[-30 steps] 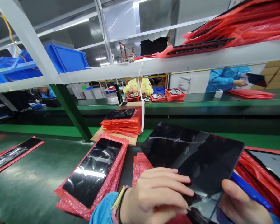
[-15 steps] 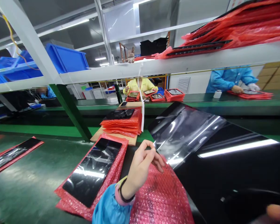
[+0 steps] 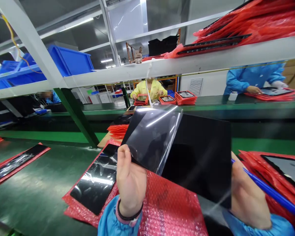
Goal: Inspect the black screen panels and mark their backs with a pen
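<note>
A glossy black tablet screen (image 3: 201,154) is held up and tilted in front of me. Clear film (image 3: 152,137) lies over its left part, with a curled edge running across the middle. At the lower left corner, my left hand (image 3: 131,178) is closed, palm towards me; whether it pinches film, screen or both is hard to tell. My right hand (image 3: 248,195) grips the right edge, its fingers partly hidden behind. A blue pen-like stick (image 3: 272,190) also sticks out from that hand. Red bubble wrap (image 3: 172,206) lies below the screen.
Left of my hands, another black screen (image 3: 95,180) rests on red bubble bags. Red-wrapped panels (image 3: 272,173) are stacked at the right. A green post (image 3: 76,118) rises to a white shelf beam (image 3: 137,72). Across the line, people in yellow (image 3: 149,88) and blue (image 3: 253,78) handle panels.
The screen has swung left and away from me, uncovering the stack at the right. My right hand has come fully into view on its edge, with the blue stick. My left hand has shifted left.
</note>
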### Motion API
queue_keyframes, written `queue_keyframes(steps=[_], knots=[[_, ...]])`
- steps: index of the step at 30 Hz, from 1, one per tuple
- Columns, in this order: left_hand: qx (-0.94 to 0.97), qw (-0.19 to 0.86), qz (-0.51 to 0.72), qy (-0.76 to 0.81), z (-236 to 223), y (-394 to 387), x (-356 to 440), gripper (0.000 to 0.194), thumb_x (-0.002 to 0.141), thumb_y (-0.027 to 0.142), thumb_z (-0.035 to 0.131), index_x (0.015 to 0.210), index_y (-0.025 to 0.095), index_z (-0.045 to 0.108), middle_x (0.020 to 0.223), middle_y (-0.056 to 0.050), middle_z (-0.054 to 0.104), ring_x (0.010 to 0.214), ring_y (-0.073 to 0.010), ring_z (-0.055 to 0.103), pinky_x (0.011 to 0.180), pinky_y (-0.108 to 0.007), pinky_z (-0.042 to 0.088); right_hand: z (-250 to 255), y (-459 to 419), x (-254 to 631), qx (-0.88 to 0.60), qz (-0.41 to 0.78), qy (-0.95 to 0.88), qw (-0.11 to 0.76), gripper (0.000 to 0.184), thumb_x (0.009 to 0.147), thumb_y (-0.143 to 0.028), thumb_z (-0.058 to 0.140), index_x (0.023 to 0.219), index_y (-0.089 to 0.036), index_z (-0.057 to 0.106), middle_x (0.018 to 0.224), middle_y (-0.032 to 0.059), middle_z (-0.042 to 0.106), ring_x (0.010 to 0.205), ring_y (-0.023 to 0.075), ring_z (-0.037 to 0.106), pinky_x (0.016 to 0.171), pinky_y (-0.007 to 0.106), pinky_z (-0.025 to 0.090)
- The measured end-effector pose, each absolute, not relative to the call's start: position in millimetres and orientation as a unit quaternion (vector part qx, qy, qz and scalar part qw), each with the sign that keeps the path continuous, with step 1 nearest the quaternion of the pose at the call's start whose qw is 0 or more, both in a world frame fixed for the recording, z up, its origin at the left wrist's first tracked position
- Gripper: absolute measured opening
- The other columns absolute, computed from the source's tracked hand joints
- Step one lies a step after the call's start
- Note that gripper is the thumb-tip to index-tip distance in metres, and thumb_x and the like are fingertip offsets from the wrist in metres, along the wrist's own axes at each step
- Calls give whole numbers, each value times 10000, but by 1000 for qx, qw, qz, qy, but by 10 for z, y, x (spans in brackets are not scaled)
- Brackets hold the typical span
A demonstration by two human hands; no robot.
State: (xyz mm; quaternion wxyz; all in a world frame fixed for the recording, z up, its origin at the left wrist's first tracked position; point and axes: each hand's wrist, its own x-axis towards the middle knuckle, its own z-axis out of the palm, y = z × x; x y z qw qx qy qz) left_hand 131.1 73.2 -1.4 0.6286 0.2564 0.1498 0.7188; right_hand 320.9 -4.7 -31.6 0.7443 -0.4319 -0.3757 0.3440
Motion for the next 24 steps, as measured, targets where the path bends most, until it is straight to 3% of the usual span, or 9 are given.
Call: queue_keyframes(steps=[2,5,9,13,16,20,22,24], knots=[[254,579,761,144,-17,723,1296,43,875,249,587,893,259,624,905,60,658,875,-95,623,840,-240,500,-229,-44,3111,-416,340,-395,745,466,824,-409,616,1284,-400,540,1390,-4,536,1307,282,445,1062,413,418],[274,535,790,121,-17,716,1293,33,866,241,594,885,242,620,874,41,668,826,-103,636,785,-242,522,-207,-58,3059,-472,232,-501,687,749,731,-327,742,1399,-368,405,1486,-16,410,1387,258,309,1127,398,307],[275,537,788,122,10,769,1288,41,874,226,570,872,232,611,886,24,686,845,-123,648,792,-259,522,-256,-90,3096,-501,153,-590,614,857,770,-243,715,1473,-368,241,1534,-21,314,1398,232,266,1115,375,321],[256,550,784,134,51,893,1269,62,851,207,543,833,212,602,858,18,684,833,-132,644,780,-265,504,-242,-122,3099,-419,257,-597,634,748,842,-202,626,1449,-438,259,1397,17,524,1244,235,520,934,323,535],[242,524,802,151,62,996,1238,51,795,178,567,776,194,612,786,37,665,771,-105,624,740,-218,476,-186,-116,3053,-354,362,-559,656,639,836,-237,643,1369,-472,380,1170,22,678,993,212,689,777,286,592],[243,463,832,187,31,1128,1154,42,723,163,590,708,181,625,725,55,614,723,-83,584,694,-188,444,-109,-91,3011,-366,406,-513,662,312,798,-283,695,1087,-371,617,814,-15,689,693,135,688,654,221,570],[257,434,838,208,1,1195,1102,33,688,155,602,692,174,629,713,58,586,709,-70,558,669,-170,426,-85,-98,3016,-401,406,-504,648,177,777,-312,712,945,-301,657,703,-20,643,643,134,653,637,226,557],[291,411,833,230,-25,1258,1056,21,685,176,600,688,175,621,721,55,568,712,-67,542,662,-163,417,-67,-127,3034,-434,387,-497,644,155,764,-378,711,857,-264,663,658,-12,617,661,159,640,644,251,549]])
